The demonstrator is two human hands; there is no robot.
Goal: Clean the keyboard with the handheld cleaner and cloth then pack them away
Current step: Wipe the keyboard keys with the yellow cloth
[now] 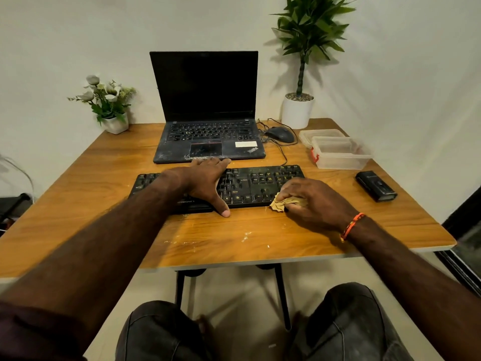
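From the head camera, the person sits at a wooden table (234,241) with a pale edge. The flat black plastic keyboard (250,186) lies across the middle of it, just in front of an open, dusty black laptop (208,121).

The left hand (205,182) lies flat on the middle of the keyboard with the fingers straight; the thumb reaches over the near edge and touches the table. It seems to hold the keyboard steady. The right hand (315,204) is curled around a crumpled tan cloth (279,203) and presses it at the near right corner of the keyboard, half on the keys and half on the table.

The small black handheld cleaner (376,186) lies well apart on the right, near the table's right edge. The clear plastic box (341,153) with a red latch stands behind it, open, and its lid (320,134) rests just behind.

I think the wiping step is in progress. If the cloth catches a key edge, a cap may lift. A wide sweep to the right could push the cleaner off the table. The black mouse cable (282,152) runs close to the keyboard's far side and may snag. The front of the table offers free room.
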